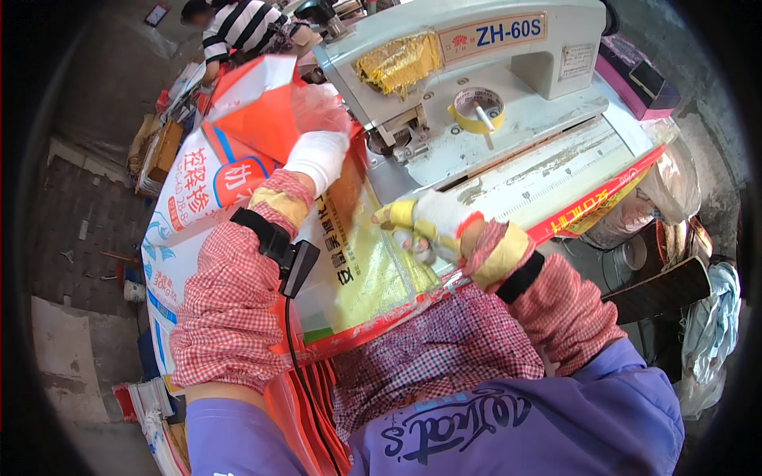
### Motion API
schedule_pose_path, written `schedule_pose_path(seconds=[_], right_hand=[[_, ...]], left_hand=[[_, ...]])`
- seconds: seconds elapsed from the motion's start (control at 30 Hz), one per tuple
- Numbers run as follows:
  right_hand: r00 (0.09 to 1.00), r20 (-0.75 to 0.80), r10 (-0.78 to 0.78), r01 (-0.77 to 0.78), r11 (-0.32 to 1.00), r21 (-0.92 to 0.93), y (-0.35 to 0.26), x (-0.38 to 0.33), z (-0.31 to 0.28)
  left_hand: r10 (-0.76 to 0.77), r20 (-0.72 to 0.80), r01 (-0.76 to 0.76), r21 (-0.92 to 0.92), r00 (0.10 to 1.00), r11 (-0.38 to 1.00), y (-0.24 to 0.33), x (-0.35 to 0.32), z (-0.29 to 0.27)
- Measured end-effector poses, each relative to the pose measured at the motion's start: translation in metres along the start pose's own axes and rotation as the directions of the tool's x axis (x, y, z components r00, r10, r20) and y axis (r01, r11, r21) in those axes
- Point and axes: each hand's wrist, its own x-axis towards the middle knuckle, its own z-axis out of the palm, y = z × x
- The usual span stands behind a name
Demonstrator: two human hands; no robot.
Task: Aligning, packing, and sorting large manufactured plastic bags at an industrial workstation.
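A large printed woven sack (186, 214), white with red and blue, lies on the left side of the work table. My left hand (317, 155), in a white glove, reaches over its red folded part beside the sewing machine head (397, 139). Its fingers are smeared by motion, so their grip does not show. A yellow translucent printed sack (357, 254) lies flat in front of the machine. Over its right edge hovers my right hand (432, 222), in a white glove with yellow-wrapped fingers. Those fingers are curled together; whatever they hold, if anything, is hidden.
The grey industrial sewing machine (548, 75) fills the upper right, with a tape roll (478, 109) on its bed. Red sacks (305, 412) hang by my lap. A person in a striped shirt (238, 28) is at the far left. A purple box (635, 75) stands behind the machine.
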Motion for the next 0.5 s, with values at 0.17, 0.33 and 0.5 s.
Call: schedule_pose_path(seconds=[0.17,0.33,0.5], right_hand=[[0.541,-0.019,-0.841,0.243,0.178,-0.954,0.011,-0.002,0.025],[0.502,-0.114,-0.857,0.357,0.326,-0.875,-0.014,0.029,0.049],[0.420,0.278,-0.864,0.386,-0.107,-0.916,-0.028,0.000,0.092]], left_hand=[[0.290,0.291,-0.253,-0.159,0.912,0.954,-0.005,-0.091,-0.066],[0.250,-0.272,-0.235,0.087,0.929,0.968,-0.043,-0.202,-0.180],[-0.387,-0.632,0.012,-0.513,0.672,0.859,-0.083,-0.257,-0.166]])
